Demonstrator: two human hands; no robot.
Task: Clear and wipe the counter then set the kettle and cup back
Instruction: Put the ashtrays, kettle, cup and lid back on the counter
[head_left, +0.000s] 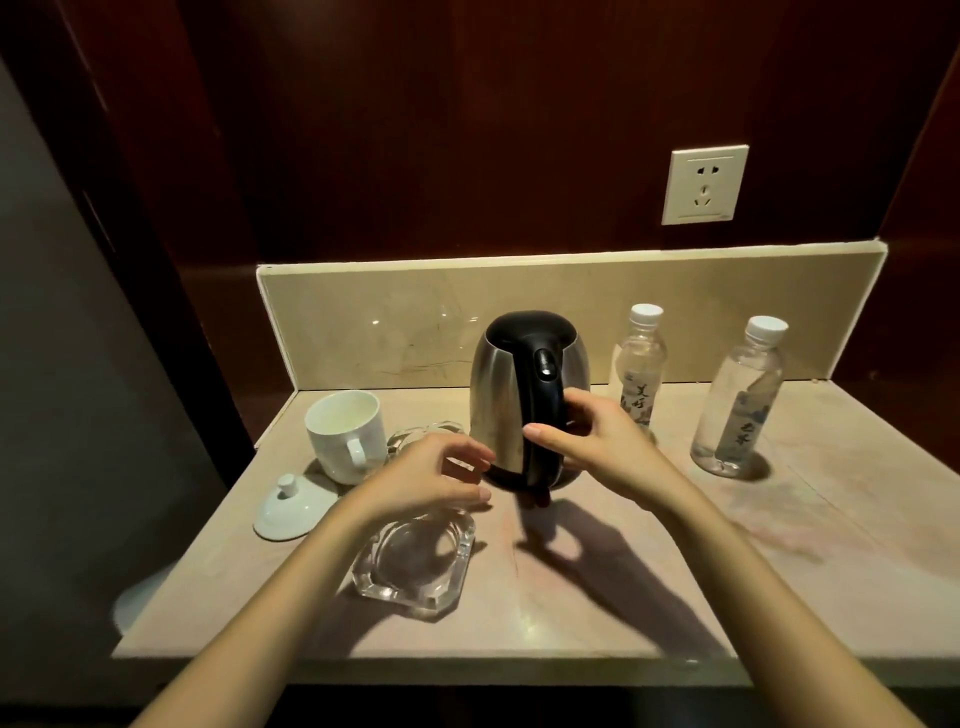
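Nearest on the surface lies a glass ashtray, and just above it the left hand hovers, fingers loosely spread and holding nothing. Just beyond, the right hand curls its thumb and fingers round the black handle of the kettle, which stands upright, handle facing the person. The right hand is therefore nearer for lifting. The cup stands far left.

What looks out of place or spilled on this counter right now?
Nothing spilled or broken shows. The one odd item: the white lid lies off the cup, near the counter's front-left edge. The kettle stands upright, its handle gripped by the right hand; both bottles stand upright.
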